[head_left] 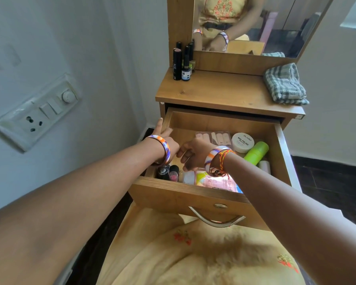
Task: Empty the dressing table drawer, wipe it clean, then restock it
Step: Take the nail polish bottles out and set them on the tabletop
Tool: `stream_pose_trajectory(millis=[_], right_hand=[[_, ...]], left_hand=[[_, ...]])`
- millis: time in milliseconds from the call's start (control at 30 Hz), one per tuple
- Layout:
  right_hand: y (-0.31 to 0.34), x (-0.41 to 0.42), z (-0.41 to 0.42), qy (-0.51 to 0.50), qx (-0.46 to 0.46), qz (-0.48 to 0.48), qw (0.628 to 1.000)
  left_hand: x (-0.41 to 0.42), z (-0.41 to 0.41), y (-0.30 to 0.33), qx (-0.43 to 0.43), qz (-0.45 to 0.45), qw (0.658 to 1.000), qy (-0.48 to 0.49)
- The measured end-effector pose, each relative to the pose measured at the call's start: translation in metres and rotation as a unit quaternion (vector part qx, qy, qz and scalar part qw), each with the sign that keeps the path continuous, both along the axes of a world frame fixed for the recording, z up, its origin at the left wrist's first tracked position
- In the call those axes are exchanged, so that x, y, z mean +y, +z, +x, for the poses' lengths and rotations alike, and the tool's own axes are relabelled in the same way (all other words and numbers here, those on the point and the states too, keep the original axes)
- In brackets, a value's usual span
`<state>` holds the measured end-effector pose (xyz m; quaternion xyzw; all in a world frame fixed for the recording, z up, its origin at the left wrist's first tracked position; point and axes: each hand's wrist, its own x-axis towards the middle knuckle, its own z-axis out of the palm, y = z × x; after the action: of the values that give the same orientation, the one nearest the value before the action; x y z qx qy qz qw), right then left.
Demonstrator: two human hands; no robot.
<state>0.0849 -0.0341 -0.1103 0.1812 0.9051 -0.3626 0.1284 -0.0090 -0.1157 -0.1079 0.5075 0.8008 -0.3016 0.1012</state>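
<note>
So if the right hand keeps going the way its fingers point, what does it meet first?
Probably the left hand: the right hand points left across the drawer, fingertips nearly there. Depth is unclear.

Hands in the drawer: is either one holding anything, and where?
The left hand grips the drawer by its left side wall. The right hand hovers over the items, holding nothing visible.

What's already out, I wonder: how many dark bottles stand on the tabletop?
5, clustered at the tabletop's back left: a tall tube and a labelled bottle in front, three black-capped ones behind. More may be hidden.
</note>
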Motion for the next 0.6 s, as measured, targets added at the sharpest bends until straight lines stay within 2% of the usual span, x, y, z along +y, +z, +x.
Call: stream_pose_trajectory(millis=[267,433,600], right_hand=[[0.001,-0.006,0.005,0.053,0.019,-0.026,0.998],[-0.003,-0.010,0.005,0.071,0.037,-0.012,0.997],[-0.005,-0.006,0.008,0.060,0.071,-0.002,0.996]], left_hand=[[0.001,-0.006,-0.002,-0.035,0.049,0.998,0.007],[0.003,-0.007,-0.003,-0.028,0.020,0.999,-0.006],[0.006,-0.008,0.008,-0.057,0.033,0.998,-0.003]])
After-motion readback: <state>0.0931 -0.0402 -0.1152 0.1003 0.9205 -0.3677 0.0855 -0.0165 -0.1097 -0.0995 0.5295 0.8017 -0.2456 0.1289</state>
